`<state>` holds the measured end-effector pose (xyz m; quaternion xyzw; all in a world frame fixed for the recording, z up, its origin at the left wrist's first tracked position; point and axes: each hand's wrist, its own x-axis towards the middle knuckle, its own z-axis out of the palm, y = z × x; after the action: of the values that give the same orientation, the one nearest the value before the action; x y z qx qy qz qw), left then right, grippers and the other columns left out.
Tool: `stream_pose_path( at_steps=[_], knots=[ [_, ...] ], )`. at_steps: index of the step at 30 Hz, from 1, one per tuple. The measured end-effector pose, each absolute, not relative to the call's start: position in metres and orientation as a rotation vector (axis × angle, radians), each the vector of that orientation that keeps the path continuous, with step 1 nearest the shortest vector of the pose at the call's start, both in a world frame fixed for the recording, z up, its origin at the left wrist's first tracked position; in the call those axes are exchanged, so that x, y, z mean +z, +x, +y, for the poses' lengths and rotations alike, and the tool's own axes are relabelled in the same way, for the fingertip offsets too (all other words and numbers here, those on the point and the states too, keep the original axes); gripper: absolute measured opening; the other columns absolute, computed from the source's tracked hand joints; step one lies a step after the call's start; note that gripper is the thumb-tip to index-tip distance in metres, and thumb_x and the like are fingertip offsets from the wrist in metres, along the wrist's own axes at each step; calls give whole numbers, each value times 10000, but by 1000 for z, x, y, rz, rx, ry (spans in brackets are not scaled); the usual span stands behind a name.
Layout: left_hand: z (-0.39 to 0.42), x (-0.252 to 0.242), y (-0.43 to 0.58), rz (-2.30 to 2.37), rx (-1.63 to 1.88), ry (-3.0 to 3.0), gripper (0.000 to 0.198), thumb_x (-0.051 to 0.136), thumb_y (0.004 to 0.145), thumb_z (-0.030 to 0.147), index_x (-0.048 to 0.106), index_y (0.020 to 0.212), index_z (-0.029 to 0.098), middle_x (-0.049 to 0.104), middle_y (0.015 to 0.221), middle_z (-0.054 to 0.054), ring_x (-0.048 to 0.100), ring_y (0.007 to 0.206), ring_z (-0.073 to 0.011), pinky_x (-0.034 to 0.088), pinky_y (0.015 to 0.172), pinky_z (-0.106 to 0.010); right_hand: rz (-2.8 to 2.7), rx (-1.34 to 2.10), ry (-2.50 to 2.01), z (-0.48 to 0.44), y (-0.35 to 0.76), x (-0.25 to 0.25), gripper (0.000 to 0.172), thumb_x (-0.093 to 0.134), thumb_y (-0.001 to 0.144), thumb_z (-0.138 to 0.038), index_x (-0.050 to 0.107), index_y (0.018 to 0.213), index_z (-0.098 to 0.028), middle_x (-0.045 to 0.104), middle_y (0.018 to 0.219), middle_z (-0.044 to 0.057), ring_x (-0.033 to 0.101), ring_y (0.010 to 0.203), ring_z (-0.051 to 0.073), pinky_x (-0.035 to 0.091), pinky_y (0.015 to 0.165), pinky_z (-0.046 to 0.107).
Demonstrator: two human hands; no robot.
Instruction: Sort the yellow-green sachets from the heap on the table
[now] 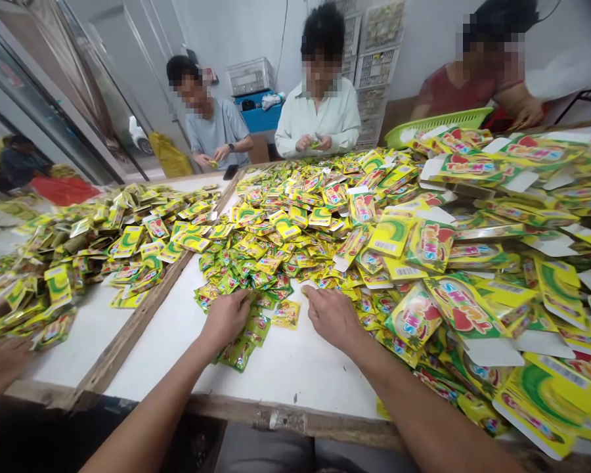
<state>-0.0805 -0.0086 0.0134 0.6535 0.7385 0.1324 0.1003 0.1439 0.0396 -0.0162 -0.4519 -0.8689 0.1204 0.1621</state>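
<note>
My left hand [228,318] is closed at the near edge of a heap of small green sachets [234,270]. Its fingers are curled onto several green sachets [241,348] that stick out below and to the right of it. My right hand [333,318] is at the edge of the pile, fingers curled together and pointing left; what they pinch, if anything, is hidden. On the white tabletop [295,374] between my hands lies a single yellow sachet [285,315], apart from the right fingertips.
Yellow-green printed cartons [465,305], many open-flapped, heap high on the right. A wooden strip [142,315] divides off another carton pile [128,243]. Three people sit opposite, near a green basket [443,125]. A neighbour's hand [4,364] shows at far left. A phone [230,172] lies behind.
</note>
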Motion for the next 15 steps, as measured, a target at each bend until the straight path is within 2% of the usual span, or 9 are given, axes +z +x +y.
stream_pose_path(
  at_steps=[2, 5, 7, 9, 12, 15],
  knots=[
    [-1, 15, -74, 1981, 730, 1629, 260, 498, 797, 405, 614, 722, 185, 568, 570, -6, 568, 600, -185, 440, 617, -288, -2215, 499, -1384, 46, 149, -17, 373, 399, 808, -137, 571, 1139, -150, 675, 913, 127, 603, 837, 245, 413, 742, 353],
    [11, 10, -55, 1561, 1021, 1160, 334, 688, 630, 472, 592, 732, 168, 523, 581, 32, 511, 548, -130, 486, 603, -283, -1691, 956, -1345, 55, 157, -17, 306, 437, 813, -242, 580, 1074, -172, 682, 903, 98, 625, 799, 220, 469, 687, 335],
    [18, 3, -41, 1400, 1050, 1028, 367, 746, 563, 449, 595, 726, 156, 504, 604, 40, 476, 530, -97, 497, 580, -263, -1438, 1278, -1196, 58, 158, -16, 298, 502, 775, -316, 581, 1026, -177, 680, 886, 82, 630, 762, 202, 488, 623, 305],
    [22, -3, -30, 1319, 1044, 984, 353, 752, 563, 427, 610, 724, 147, 519, 646, 27, 479, 541, -82, 483, 540, -222, -1346, 1488, -1085, 58, 157, -15, 316, 566, 726, -339, 585, 994, -173, 676, 859, 72, 626, 731, 187, 486, 589, 282],
    [22, -7, -23, 1247, 1009, 935, 317, 754, 571, 395, 621, 705, 141, 542, 660, 12, 499, 542, -77, 453, 487, -183, -1390, 1607, -1072, 56, 154, -17, 312, 602, 697, -302, 599, 977, -166, 658, 791, 48, 607, 696, 161, 476, 600, 266],
    [20, -6, -25, 1209, 988, 877, 338, 753, 567, 428, 634, 672, 131, 563, 643, -5, 507, 532, -85, 445, 463, -187, -1545, 1600, -1020, 54, 154, -23, 276, 558, 743, -287, 623, 986, -172, 629, 764, 26, 585, 687, 145, 466, 625, 265]
  ],
)
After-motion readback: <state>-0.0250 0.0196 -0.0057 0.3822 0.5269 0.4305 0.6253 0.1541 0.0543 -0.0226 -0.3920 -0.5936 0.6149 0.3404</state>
